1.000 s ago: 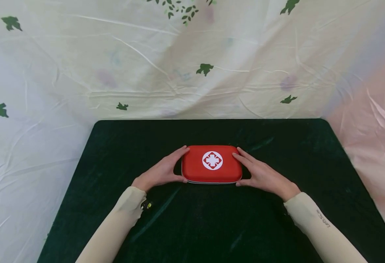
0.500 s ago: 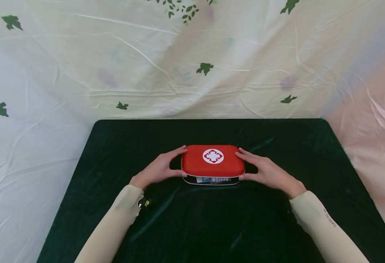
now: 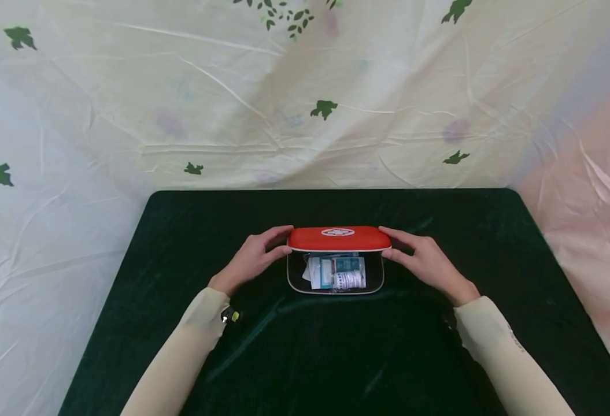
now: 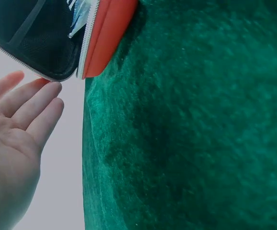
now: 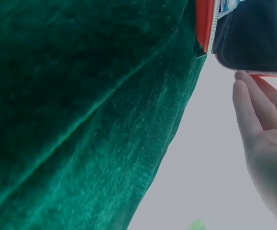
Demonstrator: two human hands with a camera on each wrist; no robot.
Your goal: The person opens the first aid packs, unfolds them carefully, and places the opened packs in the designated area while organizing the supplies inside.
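A red first-aid case (image 3: pixel 338 241) with a white cross emblem lies on the dark green cloth, its lid raised steeply on the far side. My left hand (image 3: pixel 250 260) holds the lid's left end between thumb and fingers. At the lid's right end, my right hand (image 3: pixel 429 263) grips it likewise. Inside the black base sit clear-wrapped packets (image 3: pixel 321 273) and a white item with printed text (image 3: pixel 348 280), whose kind is unclear. Both wrist views show fingertips against the zipped edge of the lid, whose black lining (image 4: pixel 47 43) faces the near side.
The green velvet cloth (image 3: pixel 305 358) covers the table around the case. A pale curtain (image 3: pixel 263 104) with green leaf prints hangs behind the table's far edge and along both sides.
The lid has swung up and away from the near side, from almost closed to steeply raised, with both hands on it. The packets inside have come into sight.
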